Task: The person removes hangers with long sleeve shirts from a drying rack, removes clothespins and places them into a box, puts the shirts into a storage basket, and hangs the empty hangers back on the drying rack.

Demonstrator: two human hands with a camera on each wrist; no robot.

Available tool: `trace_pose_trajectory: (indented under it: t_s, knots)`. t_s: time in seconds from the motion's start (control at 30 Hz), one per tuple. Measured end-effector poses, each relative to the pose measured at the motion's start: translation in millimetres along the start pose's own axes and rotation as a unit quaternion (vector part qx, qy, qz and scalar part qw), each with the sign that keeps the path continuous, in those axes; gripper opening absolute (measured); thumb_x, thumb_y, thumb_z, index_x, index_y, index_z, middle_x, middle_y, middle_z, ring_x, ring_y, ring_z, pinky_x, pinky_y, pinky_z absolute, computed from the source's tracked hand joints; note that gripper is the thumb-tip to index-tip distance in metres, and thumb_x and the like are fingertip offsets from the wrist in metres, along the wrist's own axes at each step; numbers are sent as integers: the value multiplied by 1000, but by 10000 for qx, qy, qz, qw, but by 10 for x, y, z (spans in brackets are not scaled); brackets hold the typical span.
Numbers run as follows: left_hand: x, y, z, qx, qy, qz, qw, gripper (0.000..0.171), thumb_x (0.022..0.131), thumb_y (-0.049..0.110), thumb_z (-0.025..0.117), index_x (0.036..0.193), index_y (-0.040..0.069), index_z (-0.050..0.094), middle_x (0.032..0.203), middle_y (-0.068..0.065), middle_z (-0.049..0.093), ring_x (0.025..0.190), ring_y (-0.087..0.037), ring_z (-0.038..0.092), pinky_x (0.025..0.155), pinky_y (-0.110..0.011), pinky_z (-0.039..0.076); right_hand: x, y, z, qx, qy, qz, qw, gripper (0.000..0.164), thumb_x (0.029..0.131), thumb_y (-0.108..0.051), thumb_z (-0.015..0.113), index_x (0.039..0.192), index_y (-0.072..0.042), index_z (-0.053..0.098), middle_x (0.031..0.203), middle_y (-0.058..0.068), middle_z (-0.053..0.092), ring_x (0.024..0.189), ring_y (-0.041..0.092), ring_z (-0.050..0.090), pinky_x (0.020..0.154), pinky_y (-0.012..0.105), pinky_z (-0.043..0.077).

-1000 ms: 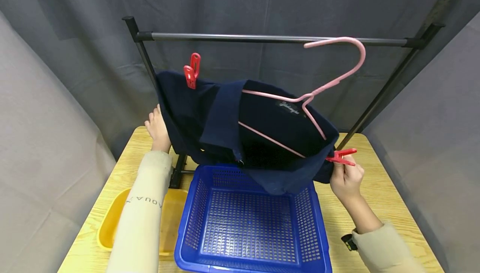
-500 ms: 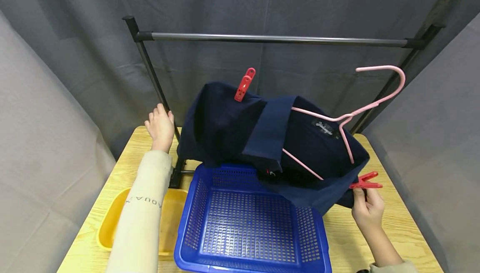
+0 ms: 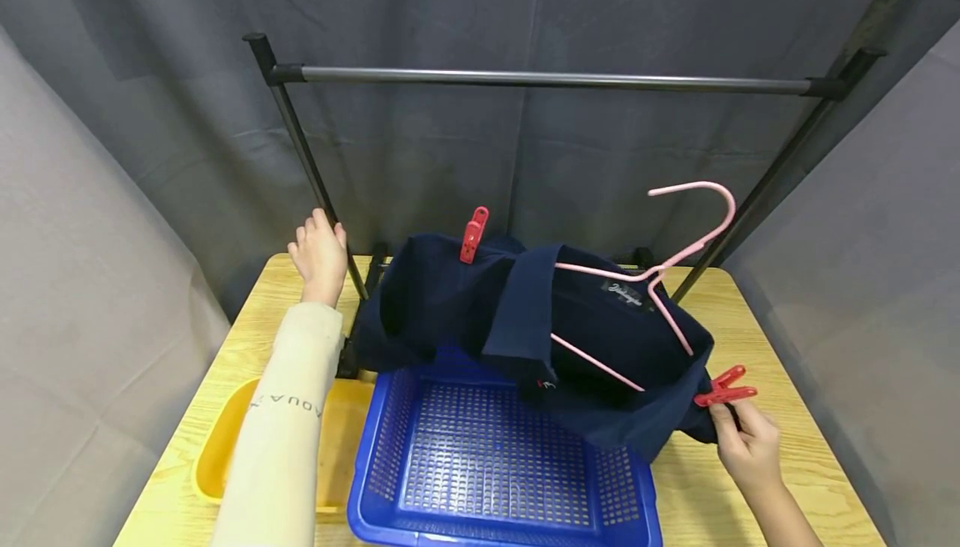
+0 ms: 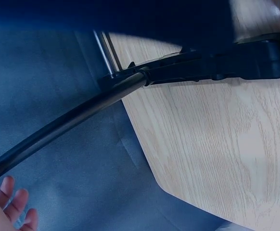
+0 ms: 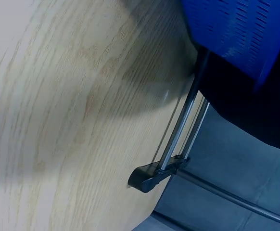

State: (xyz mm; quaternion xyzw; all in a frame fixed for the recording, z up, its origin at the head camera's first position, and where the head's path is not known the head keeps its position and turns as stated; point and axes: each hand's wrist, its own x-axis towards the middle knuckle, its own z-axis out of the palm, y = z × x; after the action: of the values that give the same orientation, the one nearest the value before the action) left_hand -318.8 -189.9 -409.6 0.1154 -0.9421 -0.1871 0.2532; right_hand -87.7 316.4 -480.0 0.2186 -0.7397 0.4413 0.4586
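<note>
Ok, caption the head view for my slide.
Right hand holds navy garment on pink hanger, partly over a blue basket.

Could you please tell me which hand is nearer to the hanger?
Right. The right hand grips the garment, below and right of the hanger; the left hand is at the rack post, farther off to the left.

Garment [image 3: 450, 305] over basket [image 3: 362, 464], before rack [image 3: 555, 78]; tub [image 3: 347, 439] left of basket.

your left sleeve [image 3: 273, 422] hides part of the yellow basin [image 3: 342, 447], the navy garment [image 3: 457, 305] part of the blue basket [image 3: 487, 464]; the label [image 3: 627, 293] is blurred
</note>
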Motion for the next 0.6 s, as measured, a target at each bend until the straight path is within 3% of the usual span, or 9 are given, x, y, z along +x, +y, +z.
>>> trace_pose_trajectory:
  t_s: [0.23, 0.6]
  knots:
    - [8, -13, -9, 6, -136, -38, 9999, 36, 95, 25, 46, 120, 0, 42, 114, -22, 54, 105, -39, 47, 82, -52, 35, 32, -9, 88, 159, -709, -274, 9970, 42, 91, -25, 55, 74, 13, 57, 83, -17, 62, 63, -10, 50, 51, 12, 37]
    - [23, -27, -14, 3, -198, -51, 9998, 37, 96, 25, 44, 122, 0, 41, 116, -22, 53, 106, -39, 46, 82, -52, 35, 37, 51, 324, 415, -1405, -504, 9879, 35, 92, -23, 53, 78, 8, 61, 76, 0, 64, 64, -6, 53, 56, 14, 42]
